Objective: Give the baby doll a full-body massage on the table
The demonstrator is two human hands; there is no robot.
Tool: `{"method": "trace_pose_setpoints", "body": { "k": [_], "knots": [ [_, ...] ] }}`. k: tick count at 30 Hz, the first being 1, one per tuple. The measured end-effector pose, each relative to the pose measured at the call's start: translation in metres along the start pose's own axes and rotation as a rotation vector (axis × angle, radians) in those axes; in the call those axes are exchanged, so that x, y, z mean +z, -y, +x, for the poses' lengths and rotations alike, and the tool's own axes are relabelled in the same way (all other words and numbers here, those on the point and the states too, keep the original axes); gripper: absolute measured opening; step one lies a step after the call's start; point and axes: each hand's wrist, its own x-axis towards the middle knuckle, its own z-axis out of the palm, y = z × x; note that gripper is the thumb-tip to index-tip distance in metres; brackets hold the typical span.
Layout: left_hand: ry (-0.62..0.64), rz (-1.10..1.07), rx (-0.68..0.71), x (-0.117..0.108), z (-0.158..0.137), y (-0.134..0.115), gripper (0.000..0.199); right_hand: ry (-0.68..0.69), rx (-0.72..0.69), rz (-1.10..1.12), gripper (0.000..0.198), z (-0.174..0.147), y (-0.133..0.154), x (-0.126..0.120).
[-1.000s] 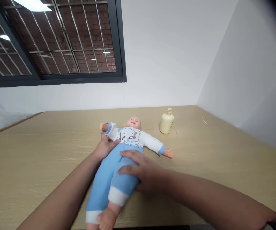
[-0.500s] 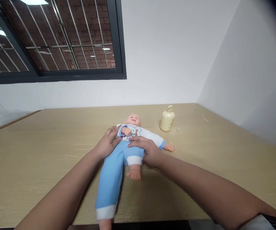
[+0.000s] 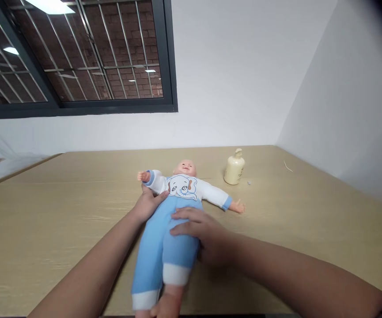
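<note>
A baby doll (image 3: 180, 187) in a white top with an elephant-face print and light blue trousers lies face up on the table, its head at the far end. My left hand (image 3: 149, 203) holds the doll's side at the waist, thumb on top, the other fingers partly hidden behind the doll's arm and body. Over the thigh of the doll's leg on the right side lies my right hand (image 3: 207, 234), fingers curled across the blue cloth; its thumb is hidden. Both doll legs stretch toward me, the feet overlapping at the bottom edge. The doll's arms are spread out sideways.
A cream pump bottle (image 3: 234, 168) stands behind and to the right of the doll. Near it lies a small pale bit (image 3: 249, 183), and a thin white strip (image 3: 288, 166) farther right. The wooden table (image 3: 296, 212) meets white walls; a barred window (image 3: 111, 53) is above.
The doll's bent leg on the right has come down straight, with my right hand moving toward me along it. The doll's left-side arm has swung off its chest outward to the left.
</note>
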Motion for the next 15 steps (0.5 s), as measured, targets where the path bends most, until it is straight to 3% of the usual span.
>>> {"method": "trace_pose_setpoints", "body": {
  "k": [7,15],
  "knots": [
    [-0.033,-0.293,0.008,0.002,-0.001,-0.001,0.085,0.232,-0.007,-0.123,0.062,-0.002,0.006,0.017],
    [-0.064,-0.16,0.085,0.002,0.005,0.006,0.076,0.271,-0.051,-0.211,0.051,-0.003,0.012,0.017]
  ]
}}
